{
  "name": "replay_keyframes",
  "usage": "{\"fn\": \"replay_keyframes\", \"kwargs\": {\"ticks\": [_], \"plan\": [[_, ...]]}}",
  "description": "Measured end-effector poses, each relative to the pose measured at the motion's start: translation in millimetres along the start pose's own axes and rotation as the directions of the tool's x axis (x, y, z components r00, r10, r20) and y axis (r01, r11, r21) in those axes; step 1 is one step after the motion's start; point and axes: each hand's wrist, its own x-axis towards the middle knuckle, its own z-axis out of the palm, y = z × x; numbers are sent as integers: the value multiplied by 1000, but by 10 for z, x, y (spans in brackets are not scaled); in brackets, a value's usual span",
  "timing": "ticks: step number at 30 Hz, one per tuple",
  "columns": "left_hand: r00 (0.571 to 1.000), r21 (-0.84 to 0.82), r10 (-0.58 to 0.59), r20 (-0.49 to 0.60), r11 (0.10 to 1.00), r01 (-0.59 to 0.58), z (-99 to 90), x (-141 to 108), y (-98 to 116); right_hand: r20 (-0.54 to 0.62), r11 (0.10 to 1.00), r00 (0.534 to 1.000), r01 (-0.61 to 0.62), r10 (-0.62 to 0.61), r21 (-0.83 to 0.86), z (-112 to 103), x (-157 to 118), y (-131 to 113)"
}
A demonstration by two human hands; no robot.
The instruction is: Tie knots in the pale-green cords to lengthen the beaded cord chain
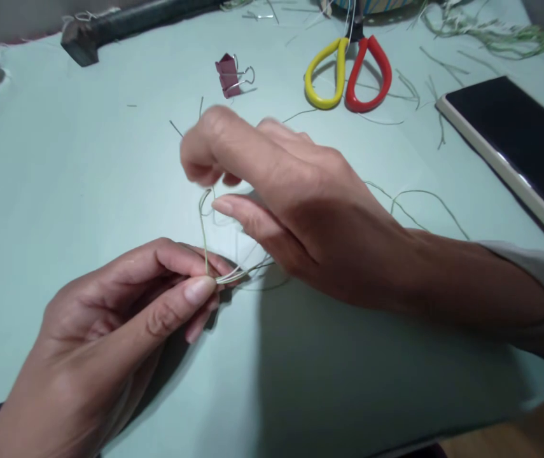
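Head view: left hand [123, 318] pinches a bundle of thin pale strands [233, 275] between thumb and fingers, low over the pale green counter [62, 165], while right hand [281, 197], blurred, pinches a loop of one strand just above. Behind them lie scissors [348, 73], a binder clip [230, 75] and a phone [515, 140]
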Motion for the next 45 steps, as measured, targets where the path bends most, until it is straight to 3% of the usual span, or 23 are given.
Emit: {"fn": "replay_keyframes", "kwargs": {"ticks": [3, 5, 7, 10, 13, 16, 18, 20, 22, 24, 27, 34, 40, 43, 45], "plan": [[995, 79, 83, -46, 994, -79, 104, 53, 67, -175, 991, 982, 47, -69, -128, -11, -75, -56], [994, 38, 72, -80, 997, -69, 142, 62, 89, -225, 987, 967, 94, -122, -128, 4, -147, -115], [991, 13, 68, -119, 998, -67, 160, 55, 96, -158, 992, 980, 112, -119, -52, 37, -214, -170], [987, 6, 91, -133, 996, -91, 176, 45, 98, 60, 999, 998, 29, -31, 36, 99, -287, -216], [990, -10, 106, -97, 994, -107, 188, 59, 111, 86, 997, 996, -40, 34, 68, 158, -318, -225], [990, -24, 112, -85, 993, -114, 200, 82, 125, 86, 971, 990, -128, 113, 203, 211, -296, -227], [990, -42, 110, -90, 993, -114, 212, 93, 128, 143, 899, 973, -223, 182, 376, 228, -262, -228], [990, -54, 105, -94, 992, -110, 223, 102, 123, 239, 766, 944, -324, 226, 555, 219, -234, -227], [991, -50, 103, -83, 993, -107, 230, 109, 111, 318, 677, 919, -389, 233, 625, 190, -226, -223], [991, -21, 113, -68, 993, -115, 227, 114, 99, 323, 695, 920, -381, 221, 610, 161, -235, -219], [988, 17, 141, -58, 990, -140, 209, 105, 88, 242, 732, 953, -295, 180, 614, 149, -254, -221], [990, -9, 116, -78, 993, -117, 208, 80, 102, 272, 640, 931, -365, 243, 676, 228, -249, -258], [993, 24, 99, -59, 995, -98, 229, 55, 112, 235, 710, 916, -400, 324, 579, 223, -192, -359], [996, 76, 84, -17, 994, -82, 182, 22, 81, 200, 819, 950, -308, 240, 483, 194, -160, -380], [996, 125, 89, 13, 988, -90, 125, -7, 43, 259, 889, 953, -253, 159, 383, 176, -145, -373]]}}
